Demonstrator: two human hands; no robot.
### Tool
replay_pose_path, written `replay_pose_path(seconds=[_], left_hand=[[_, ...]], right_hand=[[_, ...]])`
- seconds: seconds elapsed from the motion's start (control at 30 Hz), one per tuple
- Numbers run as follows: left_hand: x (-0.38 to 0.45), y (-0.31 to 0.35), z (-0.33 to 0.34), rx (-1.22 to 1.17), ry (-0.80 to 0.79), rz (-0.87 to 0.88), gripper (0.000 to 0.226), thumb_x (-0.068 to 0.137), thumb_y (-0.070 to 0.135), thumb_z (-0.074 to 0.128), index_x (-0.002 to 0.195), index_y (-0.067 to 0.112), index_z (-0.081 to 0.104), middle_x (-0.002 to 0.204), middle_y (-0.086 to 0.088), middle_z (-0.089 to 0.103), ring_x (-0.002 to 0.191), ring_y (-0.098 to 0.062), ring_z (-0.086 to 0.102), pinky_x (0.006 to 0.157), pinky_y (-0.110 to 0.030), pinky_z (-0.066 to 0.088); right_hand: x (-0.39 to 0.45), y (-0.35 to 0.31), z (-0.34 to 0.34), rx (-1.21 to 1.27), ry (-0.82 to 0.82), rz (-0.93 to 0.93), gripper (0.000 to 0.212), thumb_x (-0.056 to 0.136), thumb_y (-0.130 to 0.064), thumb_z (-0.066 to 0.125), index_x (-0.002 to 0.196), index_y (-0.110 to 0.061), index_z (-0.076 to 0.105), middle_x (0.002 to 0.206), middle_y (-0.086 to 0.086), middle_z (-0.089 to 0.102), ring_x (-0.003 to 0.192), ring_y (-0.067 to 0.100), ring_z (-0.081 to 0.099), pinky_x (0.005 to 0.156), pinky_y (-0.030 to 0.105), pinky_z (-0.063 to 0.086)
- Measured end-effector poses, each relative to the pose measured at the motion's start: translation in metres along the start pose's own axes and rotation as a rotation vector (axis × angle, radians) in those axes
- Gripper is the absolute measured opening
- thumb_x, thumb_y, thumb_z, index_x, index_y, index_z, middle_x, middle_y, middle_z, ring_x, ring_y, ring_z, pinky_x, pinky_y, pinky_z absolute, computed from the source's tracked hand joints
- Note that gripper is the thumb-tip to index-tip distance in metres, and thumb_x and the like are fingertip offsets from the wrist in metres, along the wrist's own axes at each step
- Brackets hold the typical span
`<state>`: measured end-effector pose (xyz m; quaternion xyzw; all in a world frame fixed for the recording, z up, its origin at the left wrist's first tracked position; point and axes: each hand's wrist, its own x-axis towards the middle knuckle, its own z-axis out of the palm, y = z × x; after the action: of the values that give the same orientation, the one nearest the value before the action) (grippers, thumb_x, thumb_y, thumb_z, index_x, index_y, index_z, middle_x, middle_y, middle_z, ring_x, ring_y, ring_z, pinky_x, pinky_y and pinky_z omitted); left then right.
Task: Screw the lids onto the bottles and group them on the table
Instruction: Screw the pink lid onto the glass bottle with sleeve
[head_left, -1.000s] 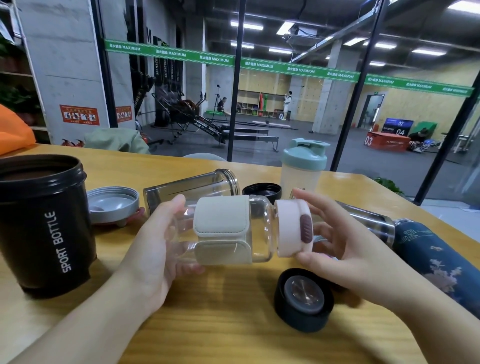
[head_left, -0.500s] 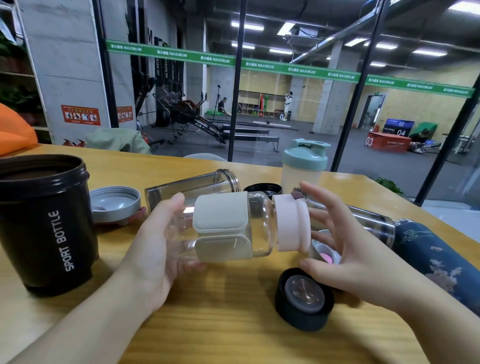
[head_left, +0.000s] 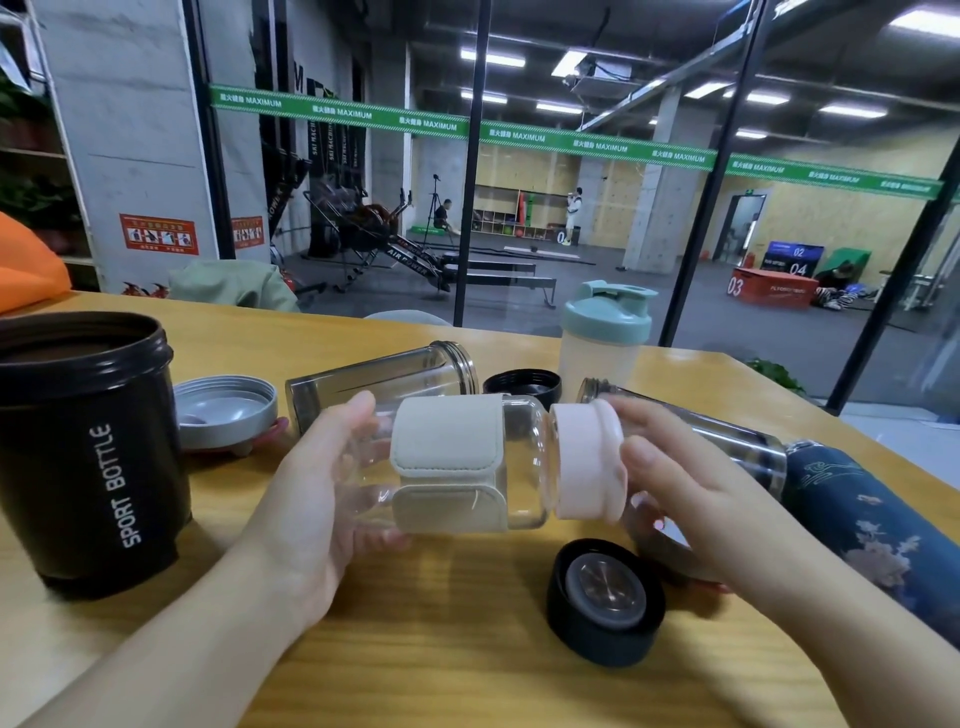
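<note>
Far out to the left of the grip stands the black sport bottle (head_left: 85, 457), upright and without a lid, on the wooden table (head_left: 441, 675). Between it and the held bottle a grey lid (head_left: 224, 411) lies upturned, near the left hand's thumb side. The left hand (head_left: 317, 499) cups the base end of the clear bottle (head_left: 467, 462), thumb over the top and fingers curled beneath, holding it sideways above the table. A cream sleeve (head_left: 448, 462) wraps the bottle's middle, just right of that hand. Behind the grip a smoky glass bottle (head_left: 382, 387) lies on its side, and a black lid (head_left: 522, 385) sits beyond the bottle's neck. The pink lid (head_left: 584, 460) sits on the bottle's mouth; the right hand (head_left: 691, 499) closes round it, thumb at the rim, though how far it is threaded on I cannot tell. Below this hand lies a black cap (head_left: 605, 601) with a metal inner face. Beyond stands a green-lidded shaker (head_left: 605, 343); to the right a blue patterned bottle (head_left: 862, 514) lies on its side.
</note>
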<state>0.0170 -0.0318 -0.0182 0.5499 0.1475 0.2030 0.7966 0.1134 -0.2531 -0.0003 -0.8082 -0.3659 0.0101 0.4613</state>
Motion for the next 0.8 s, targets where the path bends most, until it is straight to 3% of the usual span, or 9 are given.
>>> replay_pose_path(seconds=[0.07,0.13,0.23,0.3,0.47,0.6,0.63,0.7,0.8], left_hand=[[0.0002,0.0004,0.0002,-0.008,-0.001,0.001,0.044,0.088,0.047,0.046,0.104,0.011,0.067,0.092,-0.005,0.069,0.071,-0.025,0.060,0.039,-0.025,0.044],[0.0004,0.0005,0.0001,-0.012,0.003,0.002,0.041,0.088,0.047,0.046,0.099,0.014,0.069,0.090,-0.004,0.069,0.070,-0.024,0.060,0.039,-0.025,0.045],[0.0000,0.0005,-0.0006,-0.025,0.001,0.005,0.040,0.088,0.047,0.046,0.100,0.016,0.069,0.090,-0.004,0.069,0.069,-0.023,0.060,0.038,-0.024,0.046],[-0.0004,0.0006,-0.0008,-0.018,0.003,0.009,0.040,0.088,0.047,0.045,0.098,0.017,0.069,0.087,-0.003,0.069,0.066,-0.022,0.061,0.038,-0.024,0.046],[-0.0007,0.0004,-0.0004,0.021,-0.001,0.013,0.041,0.089,0.047,0.044,0.099,0.016,0.069,0.090,-0.004,0.071,0.071,-0.024,0.060,0.039,-0.026,0.044],[-0.0001,-0.0015,-0.0010,0.040,-0.012,0.005,0.045,0.088,0.048,0.046,0.107,0.013,0.068,0.104,-0.009,0.069,0.080,-0.029,0.058,0.045,-0.029,0.044],[-0.0002,-0.0018,-0.0008,0.041,-0.013,0.006,0.046,0.087,0.048,0.047,0.108,0.013,0.067,0.104,-0.010,0.069,0.081,-0.030,0.057,0.045,-0.029,0.044],[-0.0002,-0.0024,0.0002,0.040,-0.007,0.007,0.044,0.086,0.047,0.048,0.105,0.013,0.068,0.097,-0.007,0.069,0.078,-0.029,0.057,0.042,-0.028,0.044],[-0.0013,-0.0021,0.0014,0.032,-0.008,0.014,0.041,0.084,0.048,0.048,0.097,0.014,0.068,0.084,-0.002,0.068,0.068,-0.025,0.055,0.036,-0.025,0.043]], right_hand=[[0.0006,0.0011,-0.0014,0.033,-0.020,-0.052,0.092,0.052,-0.081,0.061,0.134,-0.060,0.025,0.121,-0.034,0.051,0.106,-0.004,0.059,0.089,0.030,0.048],[-0.0006,0.0001,-0.0013,0.017,-0.087,-0.121,0.092,0.059,-0.058,0.074,0.132,-0.066,0.019,0.136,-0.037,0.037,0.122,-0.005,0.047,0.098,0.031,0.044],[-0.0022,-0.0010,0.0007,0.047,-0.131,-0.174,0.083,0.068,-0.021,0.070,0.127,-0.063,0.030,0.130,-0.027,0.047,0.123,0.001,0.049,0.096,0.027,0.045],[-0.0023,-0.0028,0.0009,0.093,-0.118,-0.177,0.078,0.070,-0.011,0.066,0.123,-0.061,0.038,0.122,-0.025,0.052,0.115,0.007,0.055,0.089,0.022,0.048],[-0.0011,-0.0011,-0.0016,0.063,-0.110,-0.093,0.061,0.067,-0.052,0.066,0.123,-0.058,0.043,0.112,-0.017,0.062,0.095,0.008,0.066,0.082,0.031,0.053],[-0.0010,-0.0070,-0.0001,-0.038,-0.066,-0.008,0.021,0.074,-0.068,0.041,0.084,-0.057,0.057,0.070,-0.018,0.065,0.057,0.000,0.059,0.054,0.018,0.041],[-0.0006,-0.0083,0.0000,-0.052,-0.053,0.002,0.023,0.076,-0.067,0.037,0.081,-0.056,0.057,0.068,-0.019,0.064,0.056,0.001,0.059,0.055,0.021,0.043],[-0.0003,-0.0055,-0.0011,-0.023,-0.041,0.014,0.042,0.070,-0.073,0.040,0.105,-0.055,0.054,0.082,-0.019,0.066,0.065,0.003,0.064,0.060,0.025,0.050],[0.0001,-0.0015,-0.0036,0.027,-0.084,-0.012,0.089,0.059,-0.067,0.062,0.138,-0.051,0.025,0.121,-0.026,0.051,0.097,0.000,0.063,0.083,0.030,0.054]])
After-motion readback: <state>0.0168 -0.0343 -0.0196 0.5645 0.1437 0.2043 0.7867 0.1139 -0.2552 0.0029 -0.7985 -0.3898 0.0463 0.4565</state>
